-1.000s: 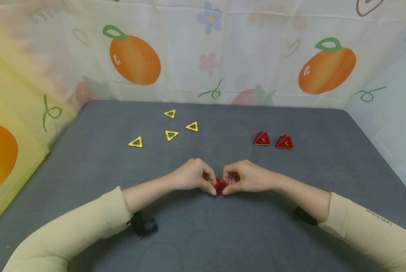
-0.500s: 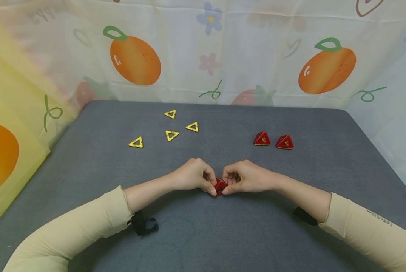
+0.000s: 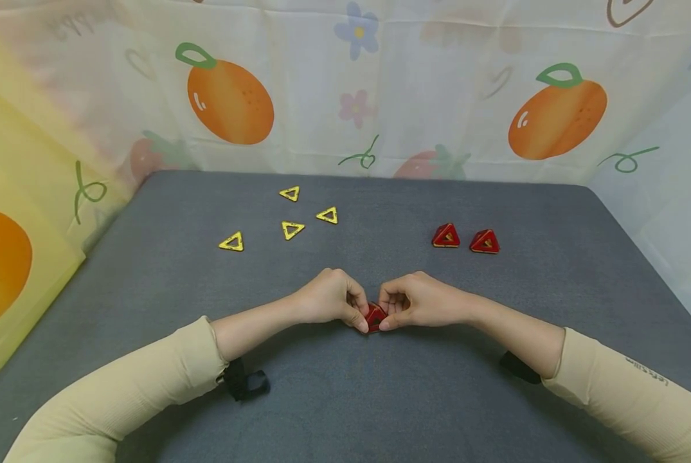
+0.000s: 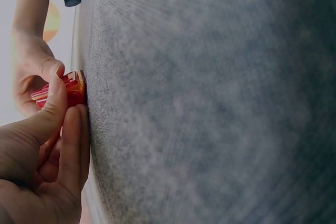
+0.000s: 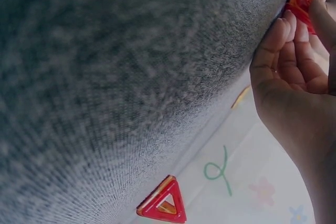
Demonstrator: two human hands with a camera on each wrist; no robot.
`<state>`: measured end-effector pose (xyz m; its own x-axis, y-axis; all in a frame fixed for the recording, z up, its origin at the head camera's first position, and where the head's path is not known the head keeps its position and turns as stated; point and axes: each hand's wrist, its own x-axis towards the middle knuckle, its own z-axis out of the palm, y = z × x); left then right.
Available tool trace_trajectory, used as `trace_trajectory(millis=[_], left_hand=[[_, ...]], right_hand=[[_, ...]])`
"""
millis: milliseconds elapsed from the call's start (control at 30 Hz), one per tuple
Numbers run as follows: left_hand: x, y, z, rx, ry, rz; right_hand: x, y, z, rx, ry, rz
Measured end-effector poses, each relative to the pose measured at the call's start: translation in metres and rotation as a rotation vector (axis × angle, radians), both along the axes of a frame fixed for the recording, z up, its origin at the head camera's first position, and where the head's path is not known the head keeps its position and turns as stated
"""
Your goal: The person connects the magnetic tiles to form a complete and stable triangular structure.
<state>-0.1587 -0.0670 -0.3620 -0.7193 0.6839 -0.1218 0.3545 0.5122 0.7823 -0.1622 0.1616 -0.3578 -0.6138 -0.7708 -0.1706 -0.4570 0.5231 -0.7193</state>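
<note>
Between both hands, low on the grey table, is a small pyramid of red triangular magnetic tiles (image 3: 375,317). My left hand (image 3: 329,299) pinches its left side with thumb and fingers. From the right, my right hand (image 3: 425,302) pinches the opposite side. Fingertips cover parts of the pyramid in every view. In the left wrist view, the red pyramid (image 4: 75,88) shows orange edging along its base, close against the table. The right wrist view catches part of the same pyramid (image 5: 302,3) beyond the fingers.
Two more red pyramids (image 3: 446,236) (image 3: 484,242) stand at the back right of the table (image 3: 357,399). Several flat yellow triangular tiles (image 3: 292,230) lie scattered at the back left. A fruit-printed curtain (image 3: 426,77) hangs behind the table's far edge.
</note>
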Motion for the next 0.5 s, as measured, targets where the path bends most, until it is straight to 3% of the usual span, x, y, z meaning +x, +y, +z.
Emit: trace_trajectory(millis=[333,500], left_hand=[[-0.0003,0.0002,0.0011,-0.007,0.008,0.020],[-0.0021,0.0007,0.0021,-0.006,0.055,0.023]], right_hand=[[-0.0011,0.0001,0.0021,-0.014,0.007,-0.031],[-0.0025,0.0016,0.0044,-0.025,0.032,-0.060]])
